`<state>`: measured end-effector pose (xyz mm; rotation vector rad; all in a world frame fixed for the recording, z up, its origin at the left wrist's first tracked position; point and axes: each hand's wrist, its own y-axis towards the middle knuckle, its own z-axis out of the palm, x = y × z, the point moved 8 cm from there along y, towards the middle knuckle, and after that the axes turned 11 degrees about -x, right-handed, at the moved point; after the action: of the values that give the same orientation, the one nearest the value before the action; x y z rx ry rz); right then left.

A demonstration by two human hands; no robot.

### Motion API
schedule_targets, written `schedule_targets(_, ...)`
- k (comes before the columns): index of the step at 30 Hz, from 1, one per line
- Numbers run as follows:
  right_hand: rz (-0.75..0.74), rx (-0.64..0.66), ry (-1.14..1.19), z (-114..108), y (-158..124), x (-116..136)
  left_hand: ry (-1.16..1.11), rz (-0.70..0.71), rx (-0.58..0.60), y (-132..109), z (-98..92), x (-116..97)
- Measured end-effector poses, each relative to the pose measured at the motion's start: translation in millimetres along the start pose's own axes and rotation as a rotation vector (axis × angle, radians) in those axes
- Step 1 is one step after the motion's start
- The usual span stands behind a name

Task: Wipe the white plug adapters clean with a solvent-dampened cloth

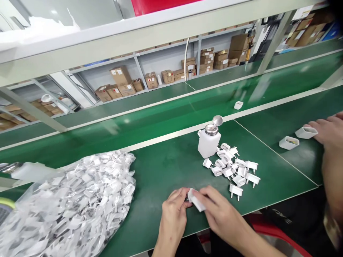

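Observation:
Near the front edge of the table, both my hands are closed on a small white oblong piece (197, 201). My left hand (174, 210) pinches its left end between thumb and fingers. From the right, my right hand (218, 210) grips the other side, with fingertips over the top. I cannot tell whether the piece is a plastic casing or a folded cloth. Beyond my right hand lies a loose pile of white plug parts with pins (238, 170). A white dispenser bottle (208, 143) with its metal lid flipped up stands behind the pile.
A large clear bag (88, 192) full of white plastic parts fills the left. Another person's hand (331, 130) touches a white casing (306, 132) at right, beside a second casing (289, 143). One more casing (238, 105) lies on the green belt (166, 116).

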<state>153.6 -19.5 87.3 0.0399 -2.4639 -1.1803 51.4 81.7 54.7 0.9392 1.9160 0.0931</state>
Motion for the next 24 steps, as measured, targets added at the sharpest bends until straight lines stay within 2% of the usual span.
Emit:
schedule_targets(4, -0.087, 0.021, -0.035, 20.5, -33.1, 18.6, 0.02, 0.078, 0.006, -1.3, 2.6, -6.7)
schedule_targets(12, -0.241, 0.053, -0.031, 17.7, -44.1, 19.9, 0.039, 0.121, -0.001, 0.3, 2.4, -14.2)
schedule_targets(20, -0.169, 0.007, -0.029, 21.8, -42.9, 19.6, 0.036, 0.079, -0.01, -0.5, 3.0, -8.8)
schedule_targets(24, -0.157, -0.011, 0.046, 9.4, -47.2, 21.7, 0.051, 0.027, -0.014, 0.2, -0.4, -1.9)
